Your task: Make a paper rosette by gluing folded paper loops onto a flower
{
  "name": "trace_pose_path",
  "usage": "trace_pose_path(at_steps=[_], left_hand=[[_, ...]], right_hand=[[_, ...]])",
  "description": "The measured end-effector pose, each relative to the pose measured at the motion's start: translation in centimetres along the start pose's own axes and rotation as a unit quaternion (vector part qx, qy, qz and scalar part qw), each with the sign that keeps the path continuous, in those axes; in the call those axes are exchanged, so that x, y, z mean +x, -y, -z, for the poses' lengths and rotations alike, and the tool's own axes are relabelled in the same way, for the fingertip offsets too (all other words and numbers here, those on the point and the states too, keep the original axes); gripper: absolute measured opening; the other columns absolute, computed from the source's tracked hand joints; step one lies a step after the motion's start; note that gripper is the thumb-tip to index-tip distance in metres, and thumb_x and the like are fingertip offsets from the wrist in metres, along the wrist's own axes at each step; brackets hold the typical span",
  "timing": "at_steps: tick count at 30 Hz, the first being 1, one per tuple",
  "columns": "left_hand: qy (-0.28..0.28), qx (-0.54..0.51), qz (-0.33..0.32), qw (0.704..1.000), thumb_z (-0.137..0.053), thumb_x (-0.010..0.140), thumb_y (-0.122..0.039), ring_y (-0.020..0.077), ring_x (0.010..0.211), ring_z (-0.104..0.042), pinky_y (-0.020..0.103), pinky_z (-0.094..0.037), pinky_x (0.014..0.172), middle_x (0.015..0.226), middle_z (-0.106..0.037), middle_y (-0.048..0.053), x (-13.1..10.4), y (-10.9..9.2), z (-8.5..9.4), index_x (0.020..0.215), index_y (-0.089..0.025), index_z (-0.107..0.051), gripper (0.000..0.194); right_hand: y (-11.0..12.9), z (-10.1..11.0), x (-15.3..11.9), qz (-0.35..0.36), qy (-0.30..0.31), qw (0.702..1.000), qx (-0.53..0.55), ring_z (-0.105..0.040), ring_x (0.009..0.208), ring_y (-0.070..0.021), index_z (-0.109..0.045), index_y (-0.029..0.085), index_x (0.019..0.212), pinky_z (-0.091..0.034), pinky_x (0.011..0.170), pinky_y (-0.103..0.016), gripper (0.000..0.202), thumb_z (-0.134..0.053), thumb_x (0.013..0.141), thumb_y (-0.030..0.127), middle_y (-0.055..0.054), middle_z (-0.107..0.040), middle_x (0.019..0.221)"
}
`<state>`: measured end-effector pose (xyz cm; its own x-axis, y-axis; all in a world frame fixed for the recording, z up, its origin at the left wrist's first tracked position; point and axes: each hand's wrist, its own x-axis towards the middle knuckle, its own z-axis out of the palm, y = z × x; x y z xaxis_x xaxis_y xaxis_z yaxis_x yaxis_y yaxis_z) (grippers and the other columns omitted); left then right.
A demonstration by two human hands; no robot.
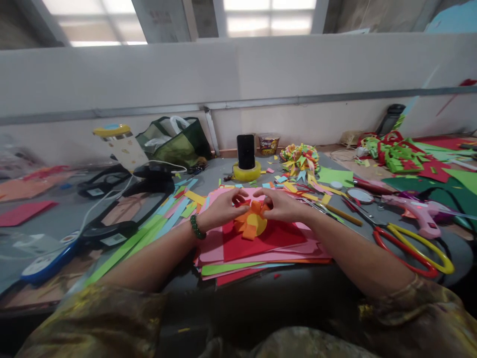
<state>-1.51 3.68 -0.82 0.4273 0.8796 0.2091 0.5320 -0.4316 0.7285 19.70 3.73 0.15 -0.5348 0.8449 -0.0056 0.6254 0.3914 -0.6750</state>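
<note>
Left hand [222, 208] curled, right hand [282, 205] curled, paper flower [257, 225] between

Flower [252, 223]: paper, face up, over red sheet [280, 240]
Petals [241, 226]: orange, bunched left and top
Disc [261, 225]: yellow, round, partly covered, lower right rim showing

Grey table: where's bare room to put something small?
Bare grey table shows between the green bag and yellow tape roll, and right of the far-left red paper. It's crowded around the paper flower, and near the scissors and glue gun.
</note>
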Motion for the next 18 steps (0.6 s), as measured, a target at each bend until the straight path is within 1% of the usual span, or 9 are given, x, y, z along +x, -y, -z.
trace_pose_path(at_steps=[2, 3, 5, 7, 9, 12, 14, 16, 18], left_hand=[[-0.019, 0.092, -0.081, 0.992, -0.06, 0.078, -0.025, 0.0218, 0.091, -0.063, 0.037, -0.05, 0.087, 0.096, -0.072, 0.006, -0.3, -0.2, 0.1, 0.092, -0.019, -0.07, 0.018], [0.01, 0.129, -0.124, 0.984, -0.057, 0.078, -0.02, 0.0219, 0.093, -0.063, 0.039, -0.047, 0.091, 0.098, -0.073, 0.006, -0.6, -0.5, 0.1, 0.09, -0.02, -0.072, 0.018], [0.114, 0.178, -0.191, 0.959, -0.053, 0.08, -0.016, 0.0223, 0.096, -0.062, 0.04, -0.042, 0.096, 0.101, -0.075, 0.005, -1.1, -1.3, 0.1, 0.086, -0.021, -0.074, 0.022], [0.193, 0.212, -0.211, 0.935, -0.052, 0.081, -0.016, 0.0237, 0.1, -0.06, 0.041, -0.039, 0.098, 0.103, -0.077, 0.004, -1.6, -2.2, 0.1, 0.085, -0.021, -0.074, 0.023], [0.229, 0.23, -0.205, 0.923, -0.051, 0.081, -0.017, 0.0247, 0.103, -0.059, 0.042, -0.036, 0.098, 0.106, -0.077, 0.004, -1.9, -2.8, 0.1, 0.087, -0.021, -0.073, 0.024], [0.243, 0.234, -0.193, 0.921, -0.048, 0.082, -0.018, 0.0241, 0.102, -0.058, 0.041, -0.034, 0.098, 0.108, -0.077, 0.003, -1.9, -3.1, 0.1, 0.088, -0.021, -0.072, 0.025], [0.245, 0.231, -0.191, 0.922, -0.048, 0.082, -0.018, 0.0239, 0.103, -0.058, 0.041, -0.034, 0.099, 0.108, -0.077, 0.003, -1.8, -3.0, 0.2, 0.089, -0.021, -0.072, 0.026], [0.246, 0.227, -0.187, 0.924, -0.048, 0.08, -0.018, 0.0239, 0.103, -0.058, 0.04, -0.033, 0.099, 0.11, -0.076, 0.003, -1.7, -3.0, 0.3, 0.09, -0.021, -0.071, 0.025], [0.251, 0.224, -0.187, 0.923, -0.048, 0.079, -0.018, 0.0236, 0.101, -0.059, 0.039, -0.034, 0.098, 0.107, -0.076, 0.003, -1.8, -3.1, 0.4, 0.088, -0.021, -0.07, 0.023]], right_hand=[[0.0, 0.1, -0.2, 0.013, -0.004, 0.998, -0.069, -0.059, 0.076, -0.0175, -0.057, 0.012, 0.13, -0.043, 0.069, -0.028, 0.063, -0.061, 0.067, 0.012, -0.003, -0.068, 0.087], [0.0, 0.1, -0.3, 0.017, -0.002, 0.995, -0.095, -0.061, 0.082, -0.0191, -0.057, 0.013, 0.131, -0.044, 0.073, -0.029, 0.063, -0.062, 0.068, 0.013, -0.006, -0.07, 0.093], [0.1, 0.2, -0.5, 0.014, 0.013, 0.99, -0.137, -0.063, 0.085, -0.0204, -0.056, 0.014, 0.134, -0.044, 0.073, -0.028, 0.064, -0.063, 0.071, 0.015, -0.007, -0.072, 0.098], [0.3, 0.4, -0.8, 0.0, 0.027, 0.984, -0.173, -0.064, 0.08, -0.0201, -0.058, 0.015, 0.134, -0.042, 0.069, -0.027, 0.061, -0.066, 0.074, 0.019, -0.006, -0.073, 0.092], [0.4, 0.8, -1.0, -0.013, 0.016, 0.979, -0.202, -0.063, 0.078, -0.0206, -0.062, 0.016, 0.129, -0.04, 0.067, -0.027, 0.053, -0.069, 0.078, 0.028, -0.006, -0.073, 0.087], [0.0, 1.7, -0.9, -0.036, -0.085, 0.977, -0.194, -0.062, 0.074, -0.0203, -0.07, 0.017, 0.111, -0.037, 0.065, -0.028, 0.039, -0.066, 0.085, 0.046, -0.005, -0.07, 0.079], [-0.6, 2.6, -0.5, -0.035, -0.177, 0.974, -0.139, -0.059, 0.067, -0.0178, -0.071, 0.018, 0.088, -0.036, 0.062, -0.027, 0.042, -0.052, 0.094, 0.054, -0.004, -0.066, 0.07], [-1.0, 3.6, -0.2, -0.031, -0.247, 0.966, -0.068, -0.054, 0.059, -0.015, -0.064, 0.018, 0.069, -0.036, 0.06, -0.027, 0.059, -0.033, 0.102, 0.054, -0.002, -0.058, 0.06], [-0.8, 4.2, -0.6, -0.049, -0.256, 0.965, -0.022, -0.049, 0.053, -0.0133, -0.063, 0.017, 0.07, -0.036, 0.057, -0.026, 0.06, -0.026, 0.104, 0.049, 0.0, -0.051, 0.054]])
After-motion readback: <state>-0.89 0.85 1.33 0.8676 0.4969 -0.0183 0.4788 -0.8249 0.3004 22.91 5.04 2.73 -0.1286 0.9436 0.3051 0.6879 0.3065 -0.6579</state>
